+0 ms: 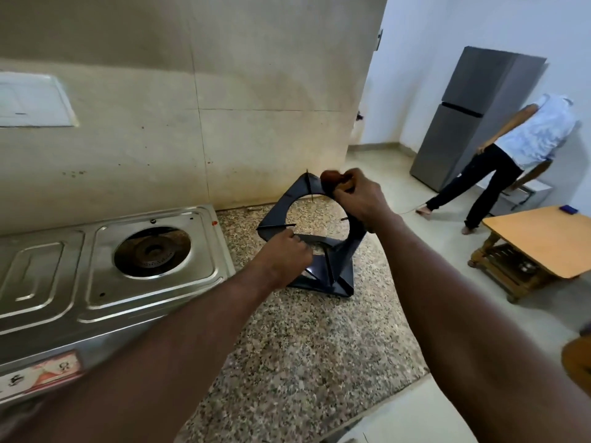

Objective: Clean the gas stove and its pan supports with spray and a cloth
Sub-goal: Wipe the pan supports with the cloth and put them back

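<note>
The gas stove (57, 276) sits at the left on the counter (303, 346). Its steel top is bare, and the right-hand burner (152, 251) is exposed with no support over it.

The pan support (278, 207) is just right of the stove. It is tilted up on its lower edge above the speckled counter, with the ring opening facing the camera. A second black frame (323, 282) appears to lie flat beneath it. Whether the two touch cannot be told.

The left hand (284, 255) grips the near left edge of the frame, fingers curled around the flat band beside a prong (286, 225).

The right hand (358, 199) is at the upper right corner. Its fingers are closed around a bunched brown cloth (331, 180), which is pressed against the frame there.

**Handling, as judged:**
- The support is probably rigid coated metal, fairly weighty, and does not flex under wiping pressure.
- The glossy coating is likely slick once wetted with spray.
- Take hold on the broad outer band at two opposite points, as is done now.
- The thin prongs give a poor hold and may dig into the fingers.
- The cloth is soft and folds around edges and prongs.
- Lower the frame gently, because the stone counter could chip the coating.

No spray bottle is in view.
</note>
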